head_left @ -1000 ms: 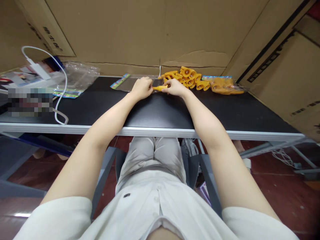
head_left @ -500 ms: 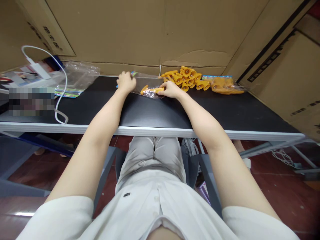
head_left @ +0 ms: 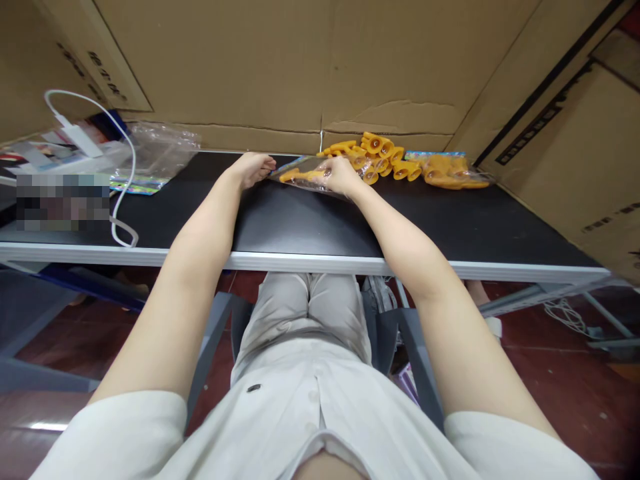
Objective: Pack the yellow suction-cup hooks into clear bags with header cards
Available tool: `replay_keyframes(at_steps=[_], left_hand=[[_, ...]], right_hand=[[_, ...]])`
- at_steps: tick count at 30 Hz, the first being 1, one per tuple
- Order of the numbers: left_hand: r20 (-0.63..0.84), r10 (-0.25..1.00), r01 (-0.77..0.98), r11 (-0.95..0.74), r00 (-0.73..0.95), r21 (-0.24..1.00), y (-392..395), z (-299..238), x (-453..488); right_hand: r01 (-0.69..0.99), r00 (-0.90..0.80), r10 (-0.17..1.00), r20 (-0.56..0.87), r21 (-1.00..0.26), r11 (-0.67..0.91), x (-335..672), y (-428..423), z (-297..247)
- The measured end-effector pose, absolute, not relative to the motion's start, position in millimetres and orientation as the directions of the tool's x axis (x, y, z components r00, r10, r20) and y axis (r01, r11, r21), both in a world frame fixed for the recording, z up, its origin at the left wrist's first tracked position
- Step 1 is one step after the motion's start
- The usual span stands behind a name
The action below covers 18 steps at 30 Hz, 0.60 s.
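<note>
A clear plastic bag (head_left: 305, 181) with a coloured header strip lies at the back of the black table (head_left: 300, 220), and a yellow plastic toy (head_left: 300, 175) shows through it. My left hand (head_left: 251, 168) pinches the bag's left end, fingers closed on the header. My right hand (head_left: 339, 176) grips the bag's right end, fingers curled over the plastic. Just beyond my right hand sits a heap of loose yellow toys (head_left: 375, 155).
Filled bags of yellow toys (head_left: 447, 170) lie at the back right. A stack of empty clear bags (head_left: 155, 157) and a white cable (head_left: 123, 180) with its charger occupy the left. Cardboard walls (head_left: 280, 67) stand behind and to the right.
The yellow toy went from my fingers into the clear bag. My left hand moved left, then came back to the bag's end; my right hand shifted onto the bag.
</note>
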<state>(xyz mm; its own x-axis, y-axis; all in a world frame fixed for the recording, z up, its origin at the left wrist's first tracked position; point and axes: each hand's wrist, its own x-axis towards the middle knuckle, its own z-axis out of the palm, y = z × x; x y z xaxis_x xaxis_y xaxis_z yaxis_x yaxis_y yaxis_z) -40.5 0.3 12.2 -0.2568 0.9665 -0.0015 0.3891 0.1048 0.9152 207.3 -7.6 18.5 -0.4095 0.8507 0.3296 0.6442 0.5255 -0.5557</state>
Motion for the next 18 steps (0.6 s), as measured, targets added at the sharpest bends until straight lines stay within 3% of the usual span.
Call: replay_keyframes(at_steps=[8, 12, 18], left_hand=[[-0.015, 0.974, 0.417, 0.112, -0.227, 0.902, -6.0, 14.7, -36.4], [0.053, 0.969, 0.512, 0.079, -0.239, 0.855, -4.1, 12.4, -38.1], [0.046, 0.967, 0.518, 0.093, -0.25, 0.851, -8.3, 14.2, -37.1]], right_hand=[[0.627, -0.39, 0.904, 0.176, -0.668, 0.401, 203.5, -14.2, 16.7], [0.614, -0.373, 0.907, 0.197, -0.68, 0.401, 200.2, -7.8, 9.0], [0.564, -0.368, 0.901, 0.228, -0.717, 0.411, 195.1, -6.1, 3.9]])
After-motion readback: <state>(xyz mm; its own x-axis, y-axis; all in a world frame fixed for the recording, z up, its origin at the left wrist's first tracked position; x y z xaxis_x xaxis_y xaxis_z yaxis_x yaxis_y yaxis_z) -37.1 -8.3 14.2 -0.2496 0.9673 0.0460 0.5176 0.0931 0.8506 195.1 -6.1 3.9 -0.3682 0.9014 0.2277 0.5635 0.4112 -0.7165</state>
